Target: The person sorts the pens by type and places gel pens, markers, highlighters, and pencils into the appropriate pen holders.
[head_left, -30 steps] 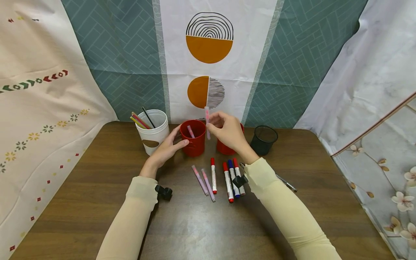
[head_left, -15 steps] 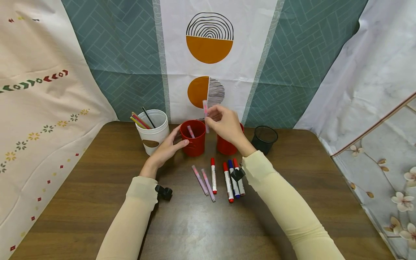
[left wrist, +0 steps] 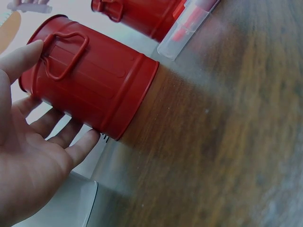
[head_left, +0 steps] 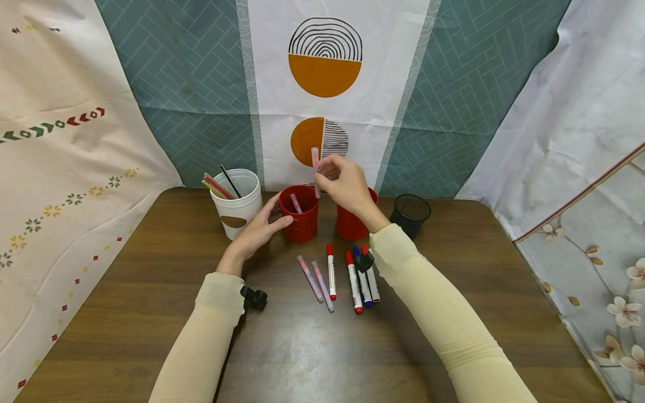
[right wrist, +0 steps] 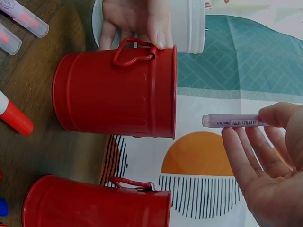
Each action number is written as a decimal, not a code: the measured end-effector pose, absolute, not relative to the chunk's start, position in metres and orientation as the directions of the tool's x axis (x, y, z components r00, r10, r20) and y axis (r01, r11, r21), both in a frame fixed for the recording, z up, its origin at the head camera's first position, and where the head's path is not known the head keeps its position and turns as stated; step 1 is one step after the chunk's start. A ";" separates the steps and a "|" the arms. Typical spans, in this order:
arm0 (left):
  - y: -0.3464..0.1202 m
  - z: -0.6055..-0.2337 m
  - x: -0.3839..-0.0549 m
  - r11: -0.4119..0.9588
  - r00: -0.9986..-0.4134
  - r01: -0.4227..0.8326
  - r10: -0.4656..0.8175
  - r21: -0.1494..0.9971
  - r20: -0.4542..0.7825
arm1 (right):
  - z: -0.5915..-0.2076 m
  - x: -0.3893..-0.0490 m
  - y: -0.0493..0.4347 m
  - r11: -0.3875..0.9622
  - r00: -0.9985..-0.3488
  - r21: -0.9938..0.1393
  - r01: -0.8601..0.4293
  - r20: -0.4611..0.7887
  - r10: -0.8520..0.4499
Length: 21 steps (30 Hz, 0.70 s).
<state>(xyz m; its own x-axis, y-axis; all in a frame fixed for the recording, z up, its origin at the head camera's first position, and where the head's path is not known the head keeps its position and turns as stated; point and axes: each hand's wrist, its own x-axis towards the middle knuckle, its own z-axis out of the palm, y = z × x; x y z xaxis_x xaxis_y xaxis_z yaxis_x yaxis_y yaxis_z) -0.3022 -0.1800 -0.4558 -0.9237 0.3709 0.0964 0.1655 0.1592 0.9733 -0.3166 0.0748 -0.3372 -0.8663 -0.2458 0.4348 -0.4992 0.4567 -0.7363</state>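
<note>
Partial fill: 1 pink pen (head_left: 295,203) in L red cup (head_left: 300,228), L hand (head_left: 257,228) fingers gripping it; R hand (head_left: 347,186) fingers pinch 2nd pen (head_left: 315,158) just above rim; approx. 2 loose pens (head_left: 309,279) left on bench (head_left: 292,358).

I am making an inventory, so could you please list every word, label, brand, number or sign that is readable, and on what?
Nothing reads with certainty.
Held pen: a barcode and a small word, too small and blurred to read.
Markers: dark print on white barrels, too small to read.
Elsewhere: no readable text.
</note>
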 end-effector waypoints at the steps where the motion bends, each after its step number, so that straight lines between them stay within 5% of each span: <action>1: -0.180 -0.456 -0.302 0.161 -0.924 0.164 0.371 0.973 0.095 | -0.337 -0.317 0.074 0.454 -0.866 -0.738 -0.499 0.435 -0.246; 21: -0.180 -0.457 -0.304 0.163 -0.926 0.162 0.366 0.973 0.093 | -0.343 -0.320 0.053 0.420 -0.854 -0.745 -0.519 0.435 -0.285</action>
<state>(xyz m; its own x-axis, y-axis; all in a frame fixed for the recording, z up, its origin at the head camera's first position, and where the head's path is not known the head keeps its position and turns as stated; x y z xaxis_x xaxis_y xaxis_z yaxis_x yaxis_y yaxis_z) -0.3036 -0.1802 -0.4566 -0.9258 0.3664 0.0932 0.1624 0.1627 0.9732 -0.3203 0.0532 -0.3425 -0.8543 -0.2845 0.4350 -0.5190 0.4198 -0.7446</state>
